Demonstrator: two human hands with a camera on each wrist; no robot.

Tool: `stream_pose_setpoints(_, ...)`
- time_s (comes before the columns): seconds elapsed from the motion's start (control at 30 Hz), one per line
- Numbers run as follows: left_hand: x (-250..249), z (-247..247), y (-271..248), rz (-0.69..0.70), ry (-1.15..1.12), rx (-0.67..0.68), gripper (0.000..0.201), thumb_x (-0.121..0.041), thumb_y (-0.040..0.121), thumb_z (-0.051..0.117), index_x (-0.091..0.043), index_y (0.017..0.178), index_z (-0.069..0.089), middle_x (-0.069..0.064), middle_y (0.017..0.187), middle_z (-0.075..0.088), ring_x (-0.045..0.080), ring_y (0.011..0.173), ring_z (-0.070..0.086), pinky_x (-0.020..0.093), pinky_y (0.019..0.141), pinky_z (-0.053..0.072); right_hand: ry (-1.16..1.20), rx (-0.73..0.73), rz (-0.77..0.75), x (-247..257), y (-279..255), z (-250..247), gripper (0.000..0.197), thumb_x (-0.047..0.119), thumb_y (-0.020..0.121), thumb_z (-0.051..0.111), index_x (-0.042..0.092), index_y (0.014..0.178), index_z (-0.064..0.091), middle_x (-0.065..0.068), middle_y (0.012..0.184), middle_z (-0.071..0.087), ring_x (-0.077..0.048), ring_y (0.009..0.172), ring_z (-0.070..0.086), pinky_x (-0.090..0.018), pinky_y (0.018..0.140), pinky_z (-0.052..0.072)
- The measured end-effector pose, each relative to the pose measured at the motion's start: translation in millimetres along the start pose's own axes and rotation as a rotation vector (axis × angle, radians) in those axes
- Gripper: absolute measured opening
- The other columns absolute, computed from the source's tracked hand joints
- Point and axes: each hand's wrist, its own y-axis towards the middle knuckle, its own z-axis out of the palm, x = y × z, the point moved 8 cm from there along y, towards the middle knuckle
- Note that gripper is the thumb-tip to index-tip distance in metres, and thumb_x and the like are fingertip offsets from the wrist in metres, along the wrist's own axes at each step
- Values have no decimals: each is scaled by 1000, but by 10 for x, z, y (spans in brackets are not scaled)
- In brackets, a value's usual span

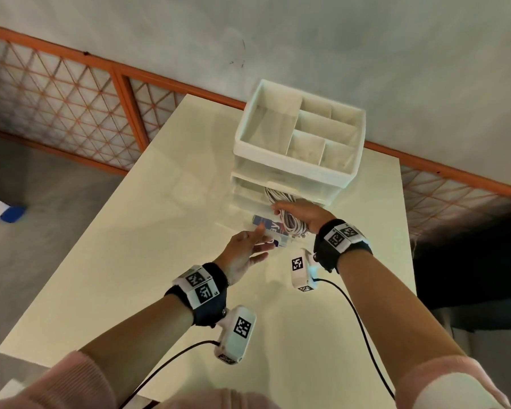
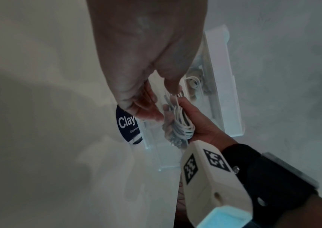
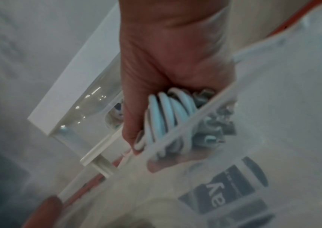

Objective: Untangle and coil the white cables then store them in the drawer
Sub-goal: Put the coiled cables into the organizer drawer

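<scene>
A coil of white cables (image 1: 289,215) is gripped in my right hand (image 1: 286,211), held over the pulled-out clear bottom drawer (image 1: 282,242) of a white desk organizer (image 1: 295,169). In the right wrist view my fingers (image 3: 136,138) curl round the cable coil (image 3: 166,115) just behind the drawer's clear rim (image 3: 185,122). My left hand (image 1: 264,239) is at the drawer's front with fingers stretched out and holds nothing. The left wrist view shows the left hand (image 2: 146,108) beside the coil (image 2: 179,123) and the right hand (image 2: 203,123).
A flat item with a dark blue label (image 2: 126,123) lies under or in the clear drawer (image 2: 156,154). The organizer's top tray has several open compartments. The cream table (image 1: 130,246) stands against a wall, with an orange lattice railing (image 1: 71,93) at left.
</scene>
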Motion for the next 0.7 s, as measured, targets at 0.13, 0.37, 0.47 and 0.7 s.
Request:
stream_pose_setpoints(0.13,-13,12,-17,1,8,-12,27,-36,95,51,-11,88,59,-1,83,69,11,77,66,25,73,48,-117,-111,-69,25,12,-48,49,40,82,67,8,119,61,-8,111,65,-25,101,60,-31,89,46)
stream_pose_setpoints(0.37,-35,31,-53,3,22,-25,27,-36,95,51,-12,88,58,-2,88,66,12,79,65,25,72,45,-401,-243,-15,-30,94,-50,76,54,86,55,5,142,37,-20,149,37,-36,137,35,-47,114,28)
stream_pose_setpoints(0.47,-40,29,-62,1,24,-35,27,-37,95,51,-11,90,57,-1,89,66,12,79,65,25,72,46,-438,-306,-43,-34,47,-46,86,59,86,51,12,150,18,-17,158,13,-37,146,9,-51,119,9)
stream_pose_setpoints(0.7,-27,38,-45,-1,-13,-41,27,-33,96,51,-9,88,59,2,88,66,13,81,66,25,73,48,-497,-560,-222,14,-20,-99,103,69,75,56,15,150,11,-14,159,13,-37,145,7,-50,120,5)
